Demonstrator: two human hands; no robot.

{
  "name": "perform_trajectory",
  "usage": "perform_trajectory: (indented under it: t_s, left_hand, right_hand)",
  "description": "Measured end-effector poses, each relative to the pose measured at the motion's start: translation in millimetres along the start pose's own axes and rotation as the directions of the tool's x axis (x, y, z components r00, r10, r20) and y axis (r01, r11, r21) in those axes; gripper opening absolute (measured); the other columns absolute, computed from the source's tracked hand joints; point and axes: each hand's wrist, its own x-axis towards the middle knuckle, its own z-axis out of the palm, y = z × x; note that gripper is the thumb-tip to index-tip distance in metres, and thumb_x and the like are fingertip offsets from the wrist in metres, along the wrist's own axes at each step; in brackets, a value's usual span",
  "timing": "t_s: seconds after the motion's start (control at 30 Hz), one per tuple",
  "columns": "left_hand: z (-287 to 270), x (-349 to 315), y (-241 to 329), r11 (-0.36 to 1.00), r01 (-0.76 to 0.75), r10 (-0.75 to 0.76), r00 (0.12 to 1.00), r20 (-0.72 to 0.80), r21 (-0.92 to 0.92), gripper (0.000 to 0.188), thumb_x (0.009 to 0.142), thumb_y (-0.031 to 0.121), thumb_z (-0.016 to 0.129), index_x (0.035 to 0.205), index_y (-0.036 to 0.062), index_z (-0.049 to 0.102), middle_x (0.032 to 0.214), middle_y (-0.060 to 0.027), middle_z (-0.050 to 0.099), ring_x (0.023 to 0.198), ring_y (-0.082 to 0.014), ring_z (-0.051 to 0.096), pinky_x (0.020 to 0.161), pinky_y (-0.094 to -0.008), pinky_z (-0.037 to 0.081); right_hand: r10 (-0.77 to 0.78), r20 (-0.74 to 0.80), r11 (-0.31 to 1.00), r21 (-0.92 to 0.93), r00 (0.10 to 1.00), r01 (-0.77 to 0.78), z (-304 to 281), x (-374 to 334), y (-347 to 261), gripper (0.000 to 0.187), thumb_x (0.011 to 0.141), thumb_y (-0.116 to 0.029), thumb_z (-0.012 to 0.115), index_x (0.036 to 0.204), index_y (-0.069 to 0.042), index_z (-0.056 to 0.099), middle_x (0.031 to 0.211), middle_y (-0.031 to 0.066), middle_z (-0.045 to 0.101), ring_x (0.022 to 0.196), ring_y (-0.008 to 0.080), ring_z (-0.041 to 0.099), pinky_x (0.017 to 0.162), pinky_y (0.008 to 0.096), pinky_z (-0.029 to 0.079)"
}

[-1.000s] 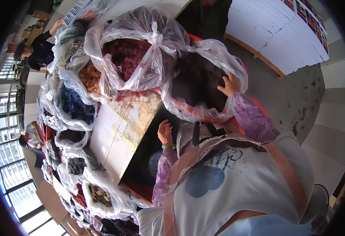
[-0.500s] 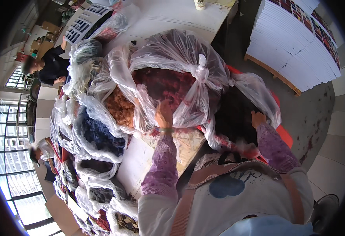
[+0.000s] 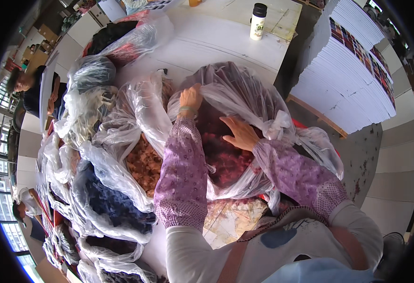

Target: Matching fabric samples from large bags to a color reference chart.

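A large clear plastic bag [image 3: 268, 99] stands spread apart before me, with dark red fluffy fibre [image 3: 226, 158] inside. My left hand [image 3: 190, 100] is closed on the bag's far left rim, its fingers bunched at the film. Over the red fibre reaches my right hand [image 3: 241, 133], fingers spread and holding nothing, close to the knotted tuft of plastic on the bag's right side. Left of my forearm a bag of orange-brown fibre [image 3: 144, 165] lies against the red one. A bag of dark blue fibre [image 3: 115, 200] is nearer and further left.
On the far table [image 3: 207, 40] stands a cream bottle with a black lid [image 3: 258, 22]. Stacked white sheets [image 3: 344, 80] rest on a wooden pallet [image 3: 316, 114] at the right. Several more plastic bags run down the left side. A person in black [image 3: 39, 94] stands far left, beside a white board.
Both hands have moved: the left further forward onto the bag's far rim, the right leftward from the dark bag to above the red fibre. The bag's mouth has widened; my view has shifted.
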Motion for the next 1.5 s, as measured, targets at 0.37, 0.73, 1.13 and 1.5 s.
perform_trajectory:
  t_s: [0.37,0.73,1.13,1.5]
  left_hand:
    - [-98,-24,52,0.600,0.066,0.302,0.904,0.302,-0.797,0.029,0.069,0.001,0.043,0.097,0.0030,0.053,0.068,-0.0157,0.057,0.056,-0.0302,0.054,0.053,-0.0353,0.042]
    - [-119,-31,26,0.350,0.275,0.460,0.782,0.420,-0.895,0.063,0.070,0.009,0.068,0.124,0.0130,0.037,0.072,-0.0009,0.047,0.056,-0.0080,0.042,0.048,-0.0198,0.033]
    - [-58,13,5,0.931,-0.246,0.269,0.962,0.049,-0.270,0.031,0.067,0.019,0.063,0.097,0.0109,0.061,0.079,-0.0158,0.062,0.082,-0.0351,0.058,0.071,-0.0413,0.047]
    - [-66,8,36,0.781,-0.158,0.222,0.974,0.032,-0.604,0.027,0.067,0.008,0.053,0.094,0.0041,0.057,0.082,-0.0184,0.060,0.078,-0.0356,0.058,0.069,-0.0396,0.046]
  right_hand:
    - [0.110,-0.099,0.968,-0.214,0.989,-0.129,55,136,46,0.032,0.074,-0.021,0.058,0.103,-0.007,0.058,0.103,0.0143,0.057,0.098,0.0312,0.053,0.086,0.0426,0.039]
    - [0.056,-0.583,0.993,0.117,0.811,0.015,61,105,170,0.037,0.071,-0.023,0.060,0.104,-0.006,0.058,0.098,0.0151,0.059,0.095,0.0313,0.054,0.084,0.0416,0.040]
    - [0.227,0.500,0.973,-0.093,0.836,-0.209,29,90,8,0.063,0.060,-0.042,0.063,0.112,-0.007,0.053,0.097,0.0221,0.059,0.094,0.0348,0.055,0.081,0.0417,0.045]
    - [0.282,-0.024,0.954,0.112,0.959,-0.278,-2,94,-33,0.038,0.081,-0.031,0.048,0.108,-0.005,0.053,0.109,0.0177,0.054,0.103,0.0317,0.050,0.086,0.0383,0.040]
